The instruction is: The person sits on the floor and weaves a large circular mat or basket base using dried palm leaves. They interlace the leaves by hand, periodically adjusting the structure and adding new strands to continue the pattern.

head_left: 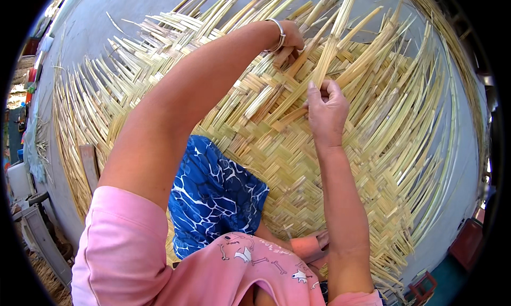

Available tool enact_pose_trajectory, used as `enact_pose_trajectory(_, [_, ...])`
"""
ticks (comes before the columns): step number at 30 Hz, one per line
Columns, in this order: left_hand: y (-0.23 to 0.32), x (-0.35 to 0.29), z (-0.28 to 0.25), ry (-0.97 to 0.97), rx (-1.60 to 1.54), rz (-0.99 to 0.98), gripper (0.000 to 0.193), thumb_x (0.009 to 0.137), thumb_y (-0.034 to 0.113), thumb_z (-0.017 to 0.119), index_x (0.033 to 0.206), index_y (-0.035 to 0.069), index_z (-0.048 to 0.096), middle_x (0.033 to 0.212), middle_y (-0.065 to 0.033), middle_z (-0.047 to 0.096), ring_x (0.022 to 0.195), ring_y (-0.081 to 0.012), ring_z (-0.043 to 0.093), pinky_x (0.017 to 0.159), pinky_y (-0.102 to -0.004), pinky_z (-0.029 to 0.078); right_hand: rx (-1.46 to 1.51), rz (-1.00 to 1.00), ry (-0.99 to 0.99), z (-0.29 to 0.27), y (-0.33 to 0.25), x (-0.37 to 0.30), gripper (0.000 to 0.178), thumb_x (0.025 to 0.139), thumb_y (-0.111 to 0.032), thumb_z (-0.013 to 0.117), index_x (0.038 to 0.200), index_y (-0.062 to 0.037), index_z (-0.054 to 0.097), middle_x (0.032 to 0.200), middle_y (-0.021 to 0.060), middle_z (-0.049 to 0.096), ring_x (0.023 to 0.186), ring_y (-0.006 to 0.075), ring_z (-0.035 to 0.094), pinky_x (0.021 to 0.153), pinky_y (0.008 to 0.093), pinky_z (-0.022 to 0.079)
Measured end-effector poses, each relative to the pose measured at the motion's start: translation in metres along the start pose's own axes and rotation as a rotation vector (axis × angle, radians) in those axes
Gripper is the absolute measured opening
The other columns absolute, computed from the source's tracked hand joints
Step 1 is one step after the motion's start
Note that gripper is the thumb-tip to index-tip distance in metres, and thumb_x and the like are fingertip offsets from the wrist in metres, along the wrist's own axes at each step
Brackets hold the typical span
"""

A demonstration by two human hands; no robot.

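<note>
A large mat (298,162) of split reed strips, woven in a herringbone pattern, spreads beneath me, with long loose strip ends fanning out along its far and side edges. My left hand (290,42), with a silver bangle at the wrist, reaches to the far part of the weave. Its fingers are bent down and closed on a strip there, partly hidden by the hand itself. Closer to me and to the right, my right hand (327,106) pinches a long pale reed strip (332,47) between thumb and fingers. That strip slants up and away past the far edge.
The mat lies on a smooth grey floor (463,162). Long loose reeds (442,29) lie along the far right. A short wooden piece (89,165) rests at the mat's left side. Dark red furniture (467,242) stands at the lower right, and grey furniture (45,245) at the lower left.
</note>
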State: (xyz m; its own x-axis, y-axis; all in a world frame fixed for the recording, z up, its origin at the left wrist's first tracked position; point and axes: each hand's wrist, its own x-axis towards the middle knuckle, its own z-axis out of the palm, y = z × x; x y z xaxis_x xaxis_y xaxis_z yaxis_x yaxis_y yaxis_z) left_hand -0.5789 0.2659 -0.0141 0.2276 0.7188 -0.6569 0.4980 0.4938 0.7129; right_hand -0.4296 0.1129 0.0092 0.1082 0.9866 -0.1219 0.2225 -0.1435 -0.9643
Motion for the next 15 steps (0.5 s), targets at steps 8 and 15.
enact_pose_trajectory(8, [-0.015, 0.004, -0.003, -0.165, -0.247, 0.034, 0.035, 0.088, 0.034, 0.060, 0.098, 0.000, 0.064, 0.090, -0.0097, 0.068, 0.073, -0.0192, 0.067, 0.064, -0.0362, 0.056, 0.030, 0.006, -0.004, 0.001, 0.003, -0.001, 0.015, 0.087, -0.011, 0.062, 0.081, 0.0019, 0.058, 0.067, 0.0029, 0.059, 0.054, 0.0064, 0.054, 0.051, 0.0233, 0.046])
enact_pose_trajectory(15, [-0.012, -0.002, -0.004, -0.129, -0.052, 0.080, 0.040, 0.075, 0.016, 0.074, 0.102, -0.003, 0.052, 0.087, -0.0158, 0.065, 0.077, -0.0246, 0.068, 0.065, -0.0353, 0.058, 0.025, 0.017, 0.011, 0.002, 0.005, 0.001, 0.015, 0.087, -0.011, 0.062, 0.081, 0.0015, 0.058, 0.066, 0.0025, 0.059, 0.053, 0.0061, 0.054, 0.051, 0.0229, 0.046])
